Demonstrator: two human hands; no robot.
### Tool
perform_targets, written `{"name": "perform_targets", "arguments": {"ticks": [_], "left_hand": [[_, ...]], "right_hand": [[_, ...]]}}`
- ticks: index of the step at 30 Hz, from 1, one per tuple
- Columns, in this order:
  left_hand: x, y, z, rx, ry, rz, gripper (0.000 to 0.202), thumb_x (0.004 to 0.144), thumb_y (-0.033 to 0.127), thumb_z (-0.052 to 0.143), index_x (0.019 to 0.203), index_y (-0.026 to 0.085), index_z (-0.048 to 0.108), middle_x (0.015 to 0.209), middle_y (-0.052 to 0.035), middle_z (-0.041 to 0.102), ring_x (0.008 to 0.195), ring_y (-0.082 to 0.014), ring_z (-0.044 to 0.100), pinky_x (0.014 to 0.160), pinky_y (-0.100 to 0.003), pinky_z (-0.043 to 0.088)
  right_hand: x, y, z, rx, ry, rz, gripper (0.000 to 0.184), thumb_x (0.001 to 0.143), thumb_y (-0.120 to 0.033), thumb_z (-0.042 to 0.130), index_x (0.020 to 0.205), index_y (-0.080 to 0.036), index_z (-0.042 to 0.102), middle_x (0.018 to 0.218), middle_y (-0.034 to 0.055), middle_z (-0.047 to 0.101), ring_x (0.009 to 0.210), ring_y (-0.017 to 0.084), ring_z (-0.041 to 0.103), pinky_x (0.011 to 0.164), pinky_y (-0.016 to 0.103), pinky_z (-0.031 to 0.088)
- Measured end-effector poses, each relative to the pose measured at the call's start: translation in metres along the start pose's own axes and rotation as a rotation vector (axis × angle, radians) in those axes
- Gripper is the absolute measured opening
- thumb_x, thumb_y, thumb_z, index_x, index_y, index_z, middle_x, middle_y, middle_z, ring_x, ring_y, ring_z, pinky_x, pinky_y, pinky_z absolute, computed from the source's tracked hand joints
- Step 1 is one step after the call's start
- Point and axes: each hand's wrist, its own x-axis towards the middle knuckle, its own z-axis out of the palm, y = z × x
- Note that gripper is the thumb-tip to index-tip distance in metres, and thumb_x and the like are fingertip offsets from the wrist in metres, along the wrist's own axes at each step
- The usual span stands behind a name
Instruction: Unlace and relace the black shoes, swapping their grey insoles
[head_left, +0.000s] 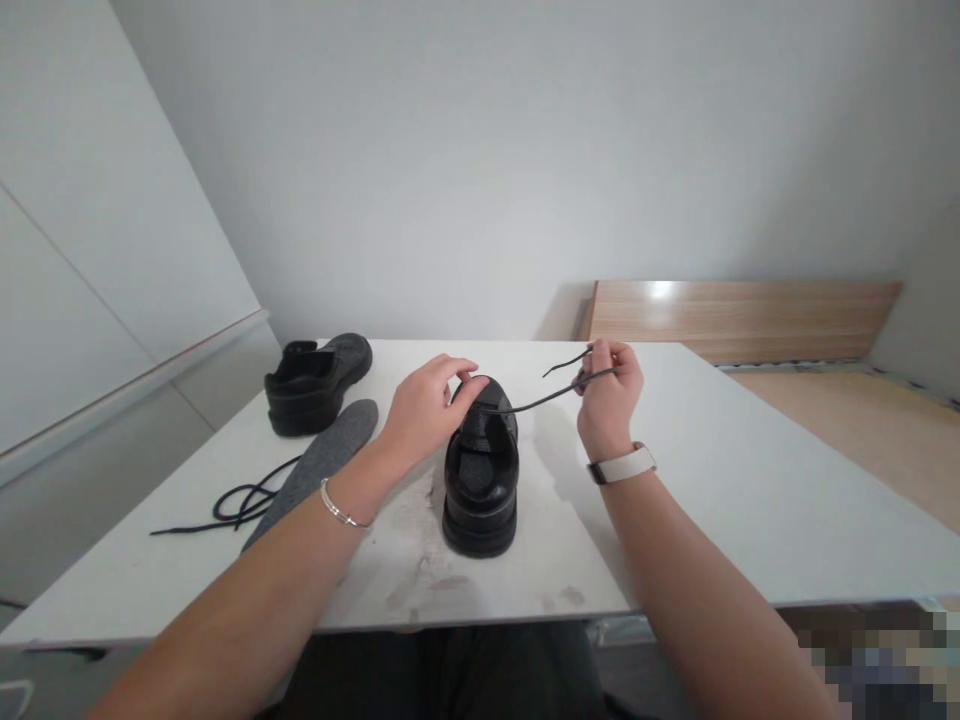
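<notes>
A black shoe (481, 520) stands on the white table in front of me, heel toward me and toe pointing away. From its front part a dark shoelace (547, 398) stretches to the right, slightly slack. My right hand (609, 385) is closed around this lace off to the shoe's right, and a loose lace end sticks out leftward from the fingers. My left hand (431, 408) is over the left side of the shoe's toe, thumb and forefinger tips nearly together; whatever is between them cannot be made out.
A second black shoe (304, 395) sits at the table's far left. Nearer lies a grey insole (330, 455), partly behind my left arm, beside a loose dark shoelace (244, 500). The white table (720, 500) reaches back to a wall, with a wooden board (742, 310) behind it at right.
</notes>
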Motion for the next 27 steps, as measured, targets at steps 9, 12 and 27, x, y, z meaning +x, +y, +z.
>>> {"name": "perform_targets", "arguments": {"ticks": [9, 12, 27], "left_hand": [[0.002, 0.052, -0.033, -0.568, -0.36, -0.033, 0.043, 0.08, 0.052, 0.075, 0.102, 0.017, 0.063, 0.078, -0.002, 0.062, 0.063, -0.0126, 0.054, 0.052, -0.024, 0.042], [0.007, 0.046, -0.061, -0.588, -0.192, -0.124, 0.033, 0.091, 0.05, 0.061, 0.083, 0.018, 0.06, 0.058, 0.0037, 0.042, 0.05, -0.0093, 0.04, 0.045, -0.024, 0.031], [-0.039, -0.06, -0.118, 0.531, -0.328, -0.246, 0.035, 0.089, 0.049, 0.047, 0.079, 0.023, 0.067, 0.076, -0.0041, 0.062, 0.071, -0.0246, 0.056, 0.067, -0.037, 0.042]], "right_hand": [[-0.051, -0.107, 0.048, -0.109, -0.661, -0.215, 0.012, 0.093, -0.029, 0.06, 0.088, -0.018, 0.06, 0.076, -0.0013, 0.061, 0.067, 0.01, 0.056, 0.062, 0.024, 0.047], [-0.04, -0.123, 0.048, -0.205, -0.774, -0.45, 0.007, 0.092, -0.024, 0.061, 0.094, -0.019, 0.065, 0.093, 0.0031, 0.066, 0.086, 0.015, 0.059, 0.078, 0.029, 0.05], [-0.045, -0.067, 0.038, -1.336, -1.257, -0.514, 0.047, 0.076, -0.036, 0.082, 0.111, -0.011, 0.064, 0.116, 0.0161, 0.062, 0.112, 0.032, 0.056, 0.095, 0.045, 0.046]]}}
